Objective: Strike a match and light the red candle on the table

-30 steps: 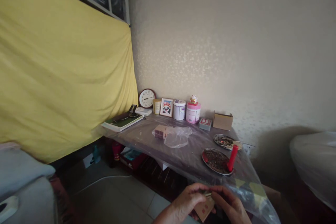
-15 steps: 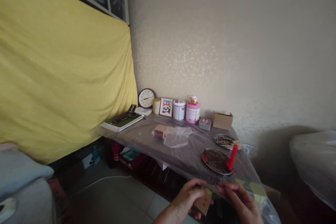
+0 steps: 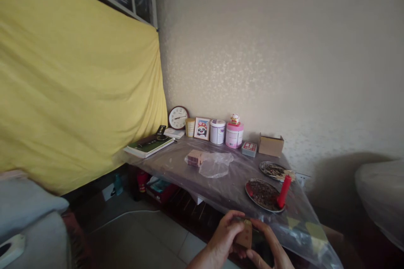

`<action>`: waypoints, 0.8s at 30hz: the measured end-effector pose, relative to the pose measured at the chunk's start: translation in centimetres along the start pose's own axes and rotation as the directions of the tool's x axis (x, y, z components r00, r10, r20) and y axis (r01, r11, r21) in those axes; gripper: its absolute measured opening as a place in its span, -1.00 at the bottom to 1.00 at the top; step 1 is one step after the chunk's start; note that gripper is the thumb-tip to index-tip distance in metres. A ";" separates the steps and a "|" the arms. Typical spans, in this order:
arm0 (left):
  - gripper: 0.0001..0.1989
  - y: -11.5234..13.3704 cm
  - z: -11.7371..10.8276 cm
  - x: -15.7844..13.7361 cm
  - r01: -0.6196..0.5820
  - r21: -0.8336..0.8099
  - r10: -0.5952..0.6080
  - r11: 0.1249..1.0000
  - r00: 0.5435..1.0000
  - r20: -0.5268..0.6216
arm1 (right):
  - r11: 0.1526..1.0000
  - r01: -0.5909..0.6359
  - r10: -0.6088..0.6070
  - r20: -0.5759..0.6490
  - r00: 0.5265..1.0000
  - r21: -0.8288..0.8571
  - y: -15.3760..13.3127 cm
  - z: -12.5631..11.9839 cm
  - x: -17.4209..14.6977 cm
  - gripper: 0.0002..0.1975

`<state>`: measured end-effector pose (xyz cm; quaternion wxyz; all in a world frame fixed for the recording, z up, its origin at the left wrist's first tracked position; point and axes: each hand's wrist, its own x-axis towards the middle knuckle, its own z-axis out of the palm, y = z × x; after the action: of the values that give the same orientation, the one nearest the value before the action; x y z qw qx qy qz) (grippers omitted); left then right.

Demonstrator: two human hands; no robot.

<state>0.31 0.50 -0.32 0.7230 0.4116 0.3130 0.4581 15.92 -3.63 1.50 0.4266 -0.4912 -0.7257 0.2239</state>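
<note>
Cloth (image 3: 78, 84), yellow and hanging, fills nine to ten o'clock in the view, with a grey cushion (image 3: 30, 201) at eight. Then comes the bench (image 3: 222, 189), under clear sheeting: a green book (image 3: 148, 147) at its left end, a round clock (image 3: 178, 117) behind, a pinkish-brown block (image 3: 194, 158) touching a crumpled clear bag (image 3: 217, 164) at six o'clock, and a panda picture (image 3: 202, 128), a white tin (image 3: 217, 132) and a pink tin (image 3: 234, 135) along the wall (image 3: 284, 50). At five o'clock, before the bench's near edge, the left hand (image 3: 225, 235) pinches a small tan box (image 3: 245, 235); the right hand (image 3: 277, 252) has forefinger and thumb parted about its right side, and I cannot tell whether its grip bears on it. As I judge it, handling the box is underway: it is in hand, but no loose stick shows between the fingers. Towards four o'clock a red candle (image 3: 284, 192) stands on the near plate (image 3: 255, 202), no flame visible, so lighting appears undone. Beyond, pale sticks (image 3: 290, 173) lie across the far plate (image 3: 261, 170); past it sits a plastic-covered bulk (image 3: 383, 201).
</note>
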 end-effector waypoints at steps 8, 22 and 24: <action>-0.69 -0.3 -0.2 0.2 0.001 -0.003 0.000 1.000 1.000 0.022 | 0.998 0.018 -0.020 -0.028 0.999 -0.067 -0.5 -0.3 0.1 -0.54; -0.58 0.5 0.0 -0.6 -0.136 0.072 0.129 0.988 0.987 0.098 | 0.986 -0.136 0.129 -0.087 0.988 -0.091 0.3 -0.8 0.0 -0.55; -0.53 0.7 0.0 -0.7 -0.150 0.090 0.137 0.985 0.981 0.137 | 0.986 -0.133 0.124 -0.087 0.988 -0.105 0.6 -0.7 0.0 -0.54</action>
<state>-0.22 -0.02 0.38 0.6856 0.4978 0.2571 0.4648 16.87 -3.44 1.40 0.4124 -0.5685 -0.6859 0.1906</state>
